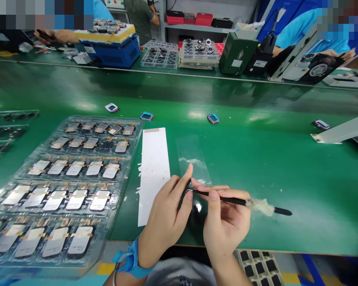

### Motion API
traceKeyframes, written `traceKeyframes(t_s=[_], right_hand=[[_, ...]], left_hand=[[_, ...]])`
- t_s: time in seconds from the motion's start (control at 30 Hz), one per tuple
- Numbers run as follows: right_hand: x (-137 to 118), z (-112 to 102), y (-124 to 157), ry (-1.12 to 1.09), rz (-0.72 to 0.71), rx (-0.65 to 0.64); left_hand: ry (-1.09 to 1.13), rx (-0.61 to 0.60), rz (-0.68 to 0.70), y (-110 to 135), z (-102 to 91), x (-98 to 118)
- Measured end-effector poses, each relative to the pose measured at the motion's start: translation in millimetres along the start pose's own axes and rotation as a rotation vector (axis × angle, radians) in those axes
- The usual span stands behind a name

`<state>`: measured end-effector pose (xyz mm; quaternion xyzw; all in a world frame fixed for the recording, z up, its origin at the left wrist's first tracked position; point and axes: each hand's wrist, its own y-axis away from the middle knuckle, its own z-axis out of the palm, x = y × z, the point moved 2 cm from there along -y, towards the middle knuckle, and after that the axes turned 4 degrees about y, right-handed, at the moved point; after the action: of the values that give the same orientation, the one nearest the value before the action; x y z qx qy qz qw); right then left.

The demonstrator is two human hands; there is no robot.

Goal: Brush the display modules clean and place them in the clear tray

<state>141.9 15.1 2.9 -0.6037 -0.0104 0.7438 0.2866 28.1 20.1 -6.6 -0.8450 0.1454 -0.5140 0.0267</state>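
Observation:
My left hand [170,208], with a blue strap at the wrist, pinches a small dark thin piece [187,186] between thumb and fingers. Most of that piece is hidden by the fingers. My right hand [226,222] grips a slim black pointed tool [234,200], held like a pen, with pale wrapping near its rear end. The tool's tip meets the dark piece at my left fingertips. Below, between the hands, a glossy black object [198,212] shows in part. Just beyond my fingers lies a clear plastic film [192,153] on the green table.
To the left, a clear tray [123,190] holds rows of small screens. A white paper strip [153,171] with tiny scraps lies beside it. Pink-edged watch cases [213,118] stand farther back. A white post [343,127] rises at right. Co-workers sit across the raised back shelf.

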Motion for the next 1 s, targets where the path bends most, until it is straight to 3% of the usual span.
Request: traceKeyframes(t_s=[0.47,1.0], right_hand=[[-5.7,-0.7,2.4,0.024,-0.142,-0.008],[-5.7,-0.7,2.5,0.074,-0.165,-0.042]], left_hand=[[0.087,-0.046,-0.012,-0.1,-1.4,0.0],[0.019,-0.024,0.018,-2.3,-3.0,2.4]])
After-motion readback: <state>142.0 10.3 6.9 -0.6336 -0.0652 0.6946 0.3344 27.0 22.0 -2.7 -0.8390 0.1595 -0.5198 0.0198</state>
